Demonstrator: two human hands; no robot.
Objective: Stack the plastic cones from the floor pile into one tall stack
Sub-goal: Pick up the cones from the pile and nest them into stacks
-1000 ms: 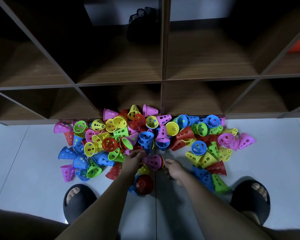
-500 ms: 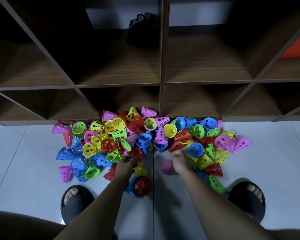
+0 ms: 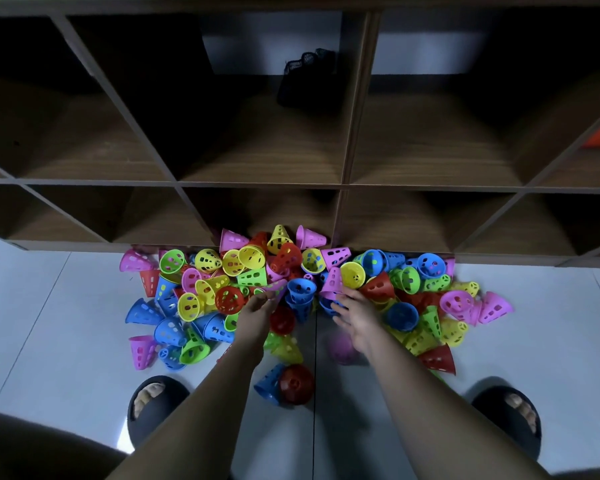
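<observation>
A pile of perforated plastic cones (image 3: pixel 291 271) in pink, yellow, green, blue and red lies on the white floor against a wooden shelf unit. My left hand (image 3: pixel 257 308) pinches the rim of a pink cone (image 3: pixel 277 287) lying on its side in the middle of the pile. My right hand (image 3: pixel 355 315) hovers with fingers spread at the base of an upright pink cone (image 3: pixel 333 280), beside a red cone (image 3: pixel 378 285). A blurred pink cone (image 3: pixel 340 349) sits on the floor under my right wrist. Near my feet lie a red cone (image 3: pixel 297 384) and a blue cone (image 3: pixel 269 382).
The open wooden cubby shelf (image 3: pixel 343 181) rises right behind the pile; a black mesh bag (image 3: pixel 307 81) sits in one compartment. My feet in dark slippers (image 3: pixel 156 403) (image 3: pixel 510 420) stand on the tiled floor either side of my arms.
A second ago both hands held a pink cone near the front of the pile. It now rests on the floor, and both hands have reached forward into the pile.
</observation>
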